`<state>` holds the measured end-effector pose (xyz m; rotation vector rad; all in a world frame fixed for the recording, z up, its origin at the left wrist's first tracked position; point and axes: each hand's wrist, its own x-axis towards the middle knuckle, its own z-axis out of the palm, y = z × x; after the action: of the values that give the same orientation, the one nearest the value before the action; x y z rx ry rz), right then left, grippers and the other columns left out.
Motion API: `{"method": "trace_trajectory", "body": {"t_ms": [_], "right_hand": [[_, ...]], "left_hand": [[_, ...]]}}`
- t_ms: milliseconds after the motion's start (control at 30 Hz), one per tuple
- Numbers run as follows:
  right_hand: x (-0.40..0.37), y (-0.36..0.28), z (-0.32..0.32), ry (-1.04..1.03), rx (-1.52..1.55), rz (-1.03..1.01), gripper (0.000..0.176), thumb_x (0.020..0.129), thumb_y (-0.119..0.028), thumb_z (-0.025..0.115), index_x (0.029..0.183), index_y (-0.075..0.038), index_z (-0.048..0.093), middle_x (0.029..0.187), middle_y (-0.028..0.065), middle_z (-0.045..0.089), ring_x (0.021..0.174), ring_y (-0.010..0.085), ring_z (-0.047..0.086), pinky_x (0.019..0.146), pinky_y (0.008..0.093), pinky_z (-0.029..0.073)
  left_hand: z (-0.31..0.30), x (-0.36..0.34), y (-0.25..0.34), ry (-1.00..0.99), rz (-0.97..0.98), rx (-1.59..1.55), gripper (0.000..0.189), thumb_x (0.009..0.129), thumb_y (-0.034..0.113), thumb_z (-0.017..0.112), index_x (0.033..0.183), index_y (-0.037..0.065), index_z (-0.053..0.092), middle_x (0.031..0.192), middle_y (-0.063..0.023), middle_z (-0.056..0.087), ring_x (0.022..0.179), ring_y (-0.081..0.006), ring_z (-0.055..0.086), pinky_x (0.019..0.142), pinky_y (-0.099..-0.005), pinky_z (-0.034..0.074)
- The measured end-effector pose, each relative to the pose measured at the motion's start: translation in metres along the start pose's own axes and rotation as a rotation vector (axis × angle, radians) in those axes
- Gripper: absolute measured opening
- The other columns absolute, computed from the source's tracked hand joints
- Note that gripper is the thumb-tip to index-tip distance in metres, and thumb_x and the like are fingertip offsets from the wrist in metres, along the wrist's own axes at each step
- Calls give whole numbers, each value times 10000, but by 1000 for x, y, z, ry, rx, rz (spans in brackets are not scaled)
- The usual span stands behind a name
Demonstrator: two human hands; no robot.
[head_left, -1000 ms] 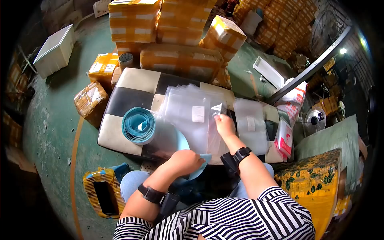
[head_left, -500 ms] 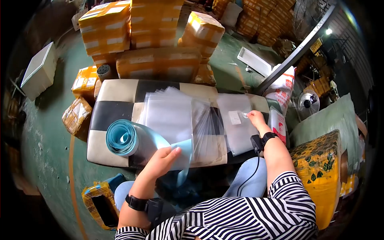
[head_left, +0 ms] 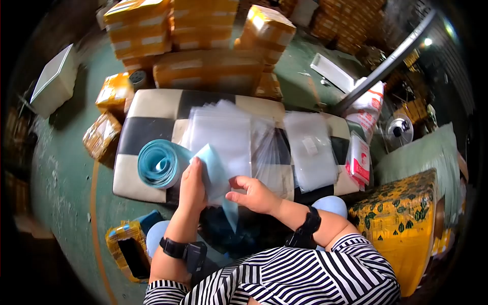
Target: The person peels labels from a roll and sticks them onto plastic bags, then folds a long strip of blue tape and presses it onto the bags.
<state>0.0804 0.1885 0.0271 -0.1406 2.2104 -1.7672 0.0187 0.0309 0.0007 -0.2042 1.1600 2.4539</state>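
My left hand (head_left: 193, 185) is closed on the free end of a blue plastic strip (head_left: 214, 170), with the thumb on top. The strip comes from a coiled blue roll (head_left: 158, 163) lying on its side at the left of the padded bench. My right hand (head_left: 255, 194) is at the strip's right edge, thumb and forefinger apart; its other fingers are partly hidden. Beneath the strip is a fanned stack of clear plastic bags (head_left: 218, 129). To the right lies a pile of clear bags (head_left: 310, 168) with a small white label (head_left: 309, 146) on it.
The checkered bench (head_left: 134, 175) stands before my knees. A red-and-white packet (head_left: 359, 160) sits at its right end. Taped cartons (head_left: 208, 76) are stacked behind. A yellow-wrapped box (head_left: 401, 223) stands at right, a phone (head_left: 133, 258) on a taped box at lower left.
My right hand has left the clear bag pile and come left to the blue strip. My left hand has raised the strip's end and turned it upward. The view has shifted slightly.
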Motion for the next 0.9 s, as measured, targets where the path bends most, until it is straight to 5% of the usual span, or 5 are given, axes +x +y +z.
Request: {"method": "trace_trajectory", "body": {"t_ms": [200,333,467,900], "right_hand": [[13,1,17,153,70,7,191,811,-53,553,986,20,531,875,26,569,785,81,516,731,216,419],[17,-3,17,276,163,-100,453,744,58,590,1146,-26,401,789,1,496,730,79,506,668,217,430],[13,-22,16,285,-388,-303,345,736,22,592,1070,-22,520,817,97,559,707,157,568,640,270,461],[28,-39,12,268,-748,-652,151,655,36,630,759,-21,537,826,97,549,747,258,547,654,301,454]], "left_hand": [[9,-9,15,-1,15,-140,488,906,412,322,986,-27,519,844,-78,573,747,-158,557,657,-264,448],[-1,-5,6,-122,50,463,311,864,283,511,861,-21,580,745,-16,560,664,-97,518,606,-243,433],[-5,-3,4,-32,-21,71,336,876,320,480,827,0,568,717,-14,545,623,-84,498,550,-226,414],[-8,5,11,143,-152,-60,311,890,292,415,1021,28,511,879,-91,574,739,-173,576,588,-293,487]]}}
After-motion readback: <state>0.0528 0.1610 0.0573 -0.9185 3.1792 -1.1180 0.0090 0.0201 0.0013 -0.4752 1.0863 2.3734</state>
